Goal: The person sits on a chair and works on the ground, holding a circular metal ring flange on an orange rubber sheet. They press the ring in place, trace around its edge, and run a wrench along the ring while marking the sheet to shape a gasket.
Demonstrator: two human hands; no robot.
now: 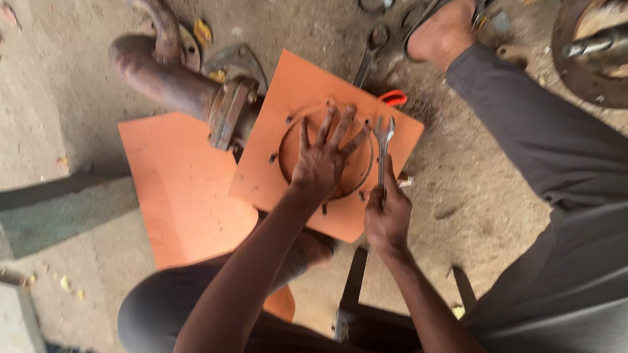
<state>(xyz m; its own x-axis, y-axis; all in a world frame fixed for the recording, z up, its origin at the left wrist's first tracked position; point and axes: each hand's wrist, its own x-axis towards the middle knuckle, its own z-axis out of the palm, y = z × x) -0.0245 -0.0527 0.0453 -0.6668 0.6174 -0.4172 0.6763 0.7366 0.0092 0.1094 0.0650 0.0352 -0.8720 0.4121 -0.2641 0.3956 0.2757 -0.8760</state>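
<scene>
Two orange sheets (178, 188) under hands

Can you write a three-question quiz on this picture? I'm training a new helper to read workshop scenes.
1. True or false: the left hand lies flat, fingers spread, on the orange sheet.
2. What does the right hand hold? A) open-ended spanner B) scissors C) paintbrush
3. Fill in: beside the sheet's left edge lies a rusty curved ____.

Key:
1. True; it presses inside the ring on the sheet.
2. A, the spanner, its head at the ring's right side.
3. Pipe, with a flange at its end.
</scene>
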